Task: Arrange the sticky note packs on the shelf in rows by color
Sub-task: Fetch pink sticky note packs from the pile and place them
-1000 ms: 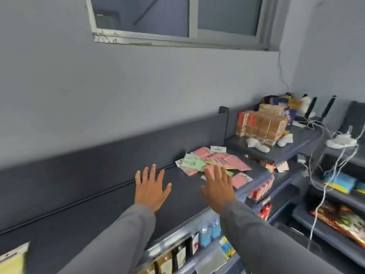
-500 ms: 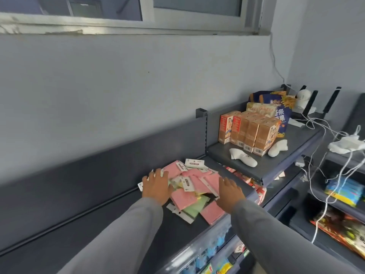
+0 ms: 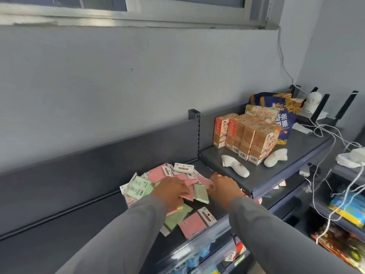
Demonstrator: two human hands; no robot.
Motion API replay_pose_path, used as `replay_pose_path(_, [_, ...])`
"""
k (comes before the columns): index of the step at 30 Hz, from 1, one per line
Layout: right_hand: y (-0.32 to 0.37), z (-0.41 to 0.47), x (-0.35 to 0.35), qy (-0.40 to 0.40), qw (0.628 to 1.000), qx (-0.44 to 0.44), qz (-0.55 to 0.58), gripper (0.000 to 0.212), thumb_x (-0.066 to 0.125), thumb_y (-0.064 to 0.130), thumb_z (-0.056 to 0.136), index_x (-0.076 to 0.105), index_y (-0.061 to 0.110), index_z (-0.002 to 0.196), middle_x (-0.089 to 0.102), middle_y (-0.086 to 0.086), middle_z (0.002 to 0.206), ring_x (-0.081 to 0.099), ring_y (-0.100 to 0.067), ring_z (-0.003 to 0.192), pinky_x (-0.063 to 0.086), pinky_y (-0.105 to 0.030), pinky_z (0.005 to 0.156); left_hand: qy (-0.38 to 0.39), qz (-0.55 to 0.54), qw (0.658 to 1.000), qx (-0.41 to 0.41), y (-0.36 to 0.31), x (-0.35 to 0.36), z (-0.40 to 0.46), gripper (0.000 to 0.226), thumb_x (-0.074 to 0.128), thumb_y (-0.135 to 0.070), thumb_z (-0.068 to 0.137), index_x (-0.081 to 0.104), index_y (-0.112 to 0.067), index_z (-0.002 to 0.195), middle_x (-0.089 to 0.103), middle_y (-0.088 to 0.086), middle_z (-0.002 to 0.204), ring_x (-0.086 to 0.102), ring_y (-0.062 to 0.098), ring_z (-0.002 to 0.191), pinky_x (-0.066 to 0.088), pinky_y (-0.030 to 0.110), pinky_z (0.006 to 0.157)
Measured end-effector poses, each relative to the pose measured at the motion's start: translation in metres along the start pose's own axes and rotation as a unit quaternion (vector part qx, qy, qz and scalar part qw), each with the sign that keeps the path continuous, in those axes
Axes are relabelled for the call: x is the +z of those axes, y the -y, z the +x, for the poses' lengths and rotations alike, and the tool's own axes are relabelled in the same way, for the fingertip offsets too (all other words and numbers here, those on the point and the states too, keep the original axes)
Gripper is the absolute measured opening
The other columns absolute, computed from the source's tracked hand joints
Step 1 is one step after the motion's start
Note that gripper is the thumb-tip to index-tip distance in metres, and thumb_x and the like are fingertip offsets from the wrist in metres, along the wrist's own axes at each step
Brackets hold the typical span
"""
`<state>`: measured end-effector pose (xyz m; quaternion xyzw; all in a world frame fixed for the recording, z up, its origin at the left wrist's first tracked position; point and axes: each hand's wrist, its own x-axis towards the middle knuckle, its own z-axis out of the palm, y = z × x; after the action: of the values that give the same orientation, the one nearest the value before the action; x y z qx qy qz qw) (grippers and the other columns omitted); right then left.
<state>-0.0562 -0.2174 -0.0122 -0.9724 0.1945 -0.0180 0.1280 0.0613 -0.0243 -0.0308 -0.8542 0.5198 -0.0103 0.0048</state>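
Note:
A loose pile of pink and green sticky note packs [image 3: 158,175] lies on the dark shelf [image 3: 79,224]. My left hand [image 3: 173,191] is on the middle of the pile, fingers curled down over a pink pack [image 3: 187,195]. My right hand [image 3: 224,186] is at the pile's right side, and its fingertips pinch the end of another pink pack [image 3: 203,181]. A green pack [image 3: 200,194] stands tilted between the two hands. Another pink pack [image 3: 192,224] and a green one [image 3: 176,216] lie near the shelf's front edge.
A raised shelf [image 3: 276,175] to the right carries orange cartons [image 3: 248,139], snack bags [image 3: 280,117] and white objects [image 3: 236,168]. White cables [image 3: 335,147] hang over the racks at far right. Lower shelves below hold more goods. A grey wall stands behind.
My view moved closer to the pile. Both hands went from resting flat on the shelf to the pile, then drew together over its middle, and the packs shifted.

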Motion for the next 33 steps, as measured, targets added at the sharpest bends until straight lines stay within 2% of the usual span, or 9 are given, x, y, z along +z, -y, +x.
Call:
replay_pose_path(3, [-0.01,-0.008,0.0,-0.05,0.997,-0.036,0.041,0.017,0.051,0.039,0.094,0.049,0.022,0.096,0.065,-0.001,0.091,0.063,-0.022,0.079,0.052,-0.036,0.069,-0.081,0.002,0.996,-0.044,-0.007,-0.007,-0.008,0.027,0.063,-0.028,0.089,0.072,-0.041,0.111,0.06,-0.016,0.127,0.046,0.013,0.127,0.024,0.045,0.111])
replay_pose_path(7, [-0.009,-0.02,0.008,-0.065,0.987,-0.08,0.127,0.02,0.053,0.036,0.095,0.042,0.02,0.095,0.062,-0.001,0.084,0.063,-0.024,0.075,0.056,-0.042,0.069,-0.193,-0.003,0.962,-0.194,-0.015,-0.016,-0.039,0.023,0.074,-0.025,0.082,0.076,-0.046,0.09,0.053,-0.004,0.13,0.044,0.026,0.122,0.034,0.046,0.095])
replay_pose_path(15, [0.044,-0.041,0.022,-0.117,0.963,-0.147,0.193,0.034,0.043,0.026,0.102,0.036,0.016,0.133,0.048,0.0,0.085,0.065,-0.037,0.073,0.041,-0.034,0.061,-0.171,-0.157,0.869,-0.436,-0.004,-0.011,-0.129,0.036,0.048,-0.009,0.098,0.067,-0.025,0.125,0.04,0.013,0.151,0.053,0.038,0.125,0.044,0.043,0.102])
replay_pose_path(18, [0.08,-0.052,0.023,-0.124,0.938,-0.154,0.286,0.04,0.047,0.021,0.102,0.029,0.022,0.138,0.061,-0.008,0.073,0.067,-0.036,0.07,0.051,-0.04,0.059,-0.184,-0.169,0.876,-0.413,0.008,-0.013,-0.171,0.049,0.046,0.008,0.089,0.075,-0.022,0.114,0.032,0.008,0.161,0.045,0.031,0.138,0.032,0.036,0.115])
replay_pose_path(22, [0.137,-0.069,0.027,-0.097,0.91,-0.201,0.35,0.027,0.047,0.014,0.1,0.043,0.028,0.123,0.064,-0.008,0.098,0.061,-0.028,0.078,0.049,-0.039,0.067,-0.242,-0.151,0.894,-0.347,0.02,-0.014,-0.229,0.037,0.053,0.016,0.084,0.075,-0.005,0.105,0.038,0.006,0.155,0.048,0.031,0.136,0.035,0.041,0.115])
replay_pose_path(24, [0.171,-0.077,0.039,-0.127,0.906,-0.262,0.309,0.029,0.049,0.003,0.094,0.048,0.024,0.113,0.056,-0.005,0.113,0.06,-0.033,0.077,0.049,-0.041,0.06,-0.27,-0.155,0.881,-0.357,0.028,-0.014,-0.263,0.034,0.056,0.016,0.084,0.077,-0.007,0.1,0.034,0.01,0.157,0.051,0.03,0.133,0.035,0.027,0.113])
replay_pose_path(27, [0.227,-0.088,0.069,-0.151,0.914,-0.318,0.204,0.046,0.055,-0.009,0.084,0.055,0.012,0.125,0.048,-0.004,0.134,0.063,-0.033,0.099,0.057,-0.043,0.065,-0.289,-0.151,0.858,-0.396,0.04,-0.022,-0.32,0.031,0.059,0.012,0.087,0.078,-0.009,0.099,0.027,0.024,0.158,0.055,0.03,0.131,0.03,0.012,0.107])
replay_pose_path(30, [0.297,-0.111,0.099,-0.119,0.926,-0.325,0.152,0.063,0.059,-0.005,0.081,0.046,0.015,0.138,0.04,0.002,0.142,0.065,-0.028,0.101,0.057,-0.041,0.069,-0.344,-0.167,0.817,-0.431,0.063,-0.03,-0.393,0.032,0.06,0.013,0.088,0.079,-0.009,0.1,0.022,0.03,0.158,0.058,0.033,0.126,0.029,0.007,0.103])
replay_pose_path(33, [0.364,-0.139,0.127,-0.102,0.926,-0.337,0.135,0.066,0.062,0.0,0.083,0.041,0.021,0.142,0.034,0.006,0.144,0.067,-0.026,0.095,0.056,-0.038,0.065,-0.343,-0.168,0.8,-0.462,0.09,-0.038,-0.474,0.033,0.059,0.007,0.092,0.077,-0.015,0.109,0.023,0.023,0.16,0.059,0.026,0.122,0.035,0.016,0.101])
